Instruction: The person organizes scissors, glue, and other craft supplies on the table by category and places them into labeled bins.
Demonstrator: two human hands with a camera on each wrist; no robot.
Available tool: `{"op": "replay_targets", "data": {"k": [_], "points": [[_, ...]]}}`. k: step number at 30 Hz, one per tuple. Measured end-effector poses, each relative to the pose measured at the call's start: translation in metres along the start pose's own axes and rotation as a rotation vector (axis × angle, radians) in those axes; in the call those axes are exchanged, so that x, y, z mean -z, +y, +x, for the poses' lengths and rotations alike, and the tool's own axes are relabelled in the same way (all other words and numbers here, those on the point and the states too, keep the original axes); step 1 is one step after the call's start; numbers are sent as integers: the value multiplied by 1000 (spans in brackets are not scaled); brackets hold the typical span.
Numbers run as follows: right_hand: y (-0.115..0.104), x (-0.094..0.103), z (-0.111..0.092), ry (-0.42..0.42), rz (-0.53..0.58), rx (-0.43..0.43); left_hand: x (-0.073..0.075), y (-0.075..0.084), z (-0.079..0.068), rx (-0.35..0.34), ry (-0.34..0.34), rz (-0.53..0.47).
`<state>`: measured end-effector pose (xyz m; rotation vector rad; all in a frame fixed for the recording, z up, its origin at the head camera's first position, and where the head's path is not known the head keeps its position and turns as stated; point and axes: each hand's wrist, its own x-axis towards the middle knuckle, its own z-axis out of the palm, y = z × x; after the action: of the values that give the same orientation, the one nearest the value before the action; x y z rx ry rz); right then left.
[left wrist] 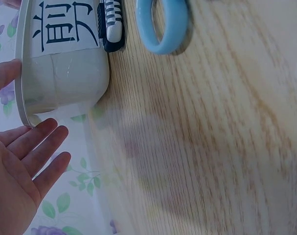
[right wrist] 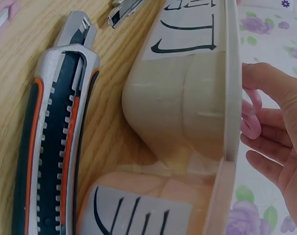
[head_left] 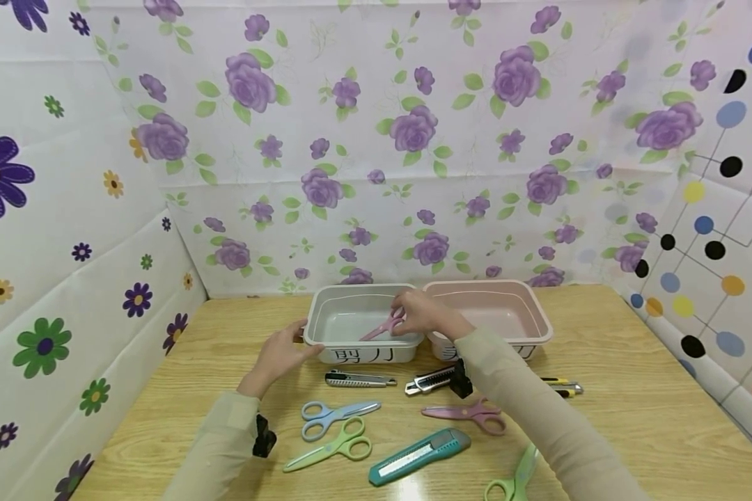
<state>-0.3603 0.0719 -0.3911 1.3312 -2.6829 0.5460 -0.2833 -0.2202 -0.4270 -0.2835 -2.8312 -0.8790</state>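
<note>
Held pink scissors (head_left: 385, 327) are in the mouth of the white bin (head_left: 363, 300), toward its 3 o'clock end; can't tell if they touch its floor. Right hand (head_left: 416, 313) pinches them at the handle loops. Left hand (head_left: 282, 353) is at the bin's 8 to 9 o'clock corner: fingers mostly straight, thumb laid on the rim, not clenched.

Risks, my read:
- Loop snags a finger at let-go: scissors get pulled out over the rim.
- Early drop: tip hits the front wall, scissors land skewed.
- Uneven thumb pressure: bin tips or skids. Pink bin (head_left: 507, 300) meets it rim to rim at 3 o'clock, so that shifts too.
- Right wrist camera (head_left: 460, 380) overlaps the large cutter (head_left: 434, 380) at 4 o'clock; a low exit could knock it.

Orientation: long axis 8-to-2 o'clock, tip at 8, handles at 2. Blades look closed, too small to be sure.
</note>
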Motion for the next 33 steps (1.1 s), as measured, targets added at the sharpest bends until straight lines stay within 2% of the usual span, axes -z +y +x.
{"op": "replay_targets", "data": {"k": [13,21,25,33], "points": [[-3,-10,10,36,-9,36,-2,-3,2,-1,3,-9],[-8,-8,10,-5,32,-64,-3,-4,2,-17,9,-1],[-11,-3,10,-15,35,-69,-2,-4,2,-18,13,-2],[-17,16,2,-60,70,-134,-1,-3,2,-33,10,3]]}}
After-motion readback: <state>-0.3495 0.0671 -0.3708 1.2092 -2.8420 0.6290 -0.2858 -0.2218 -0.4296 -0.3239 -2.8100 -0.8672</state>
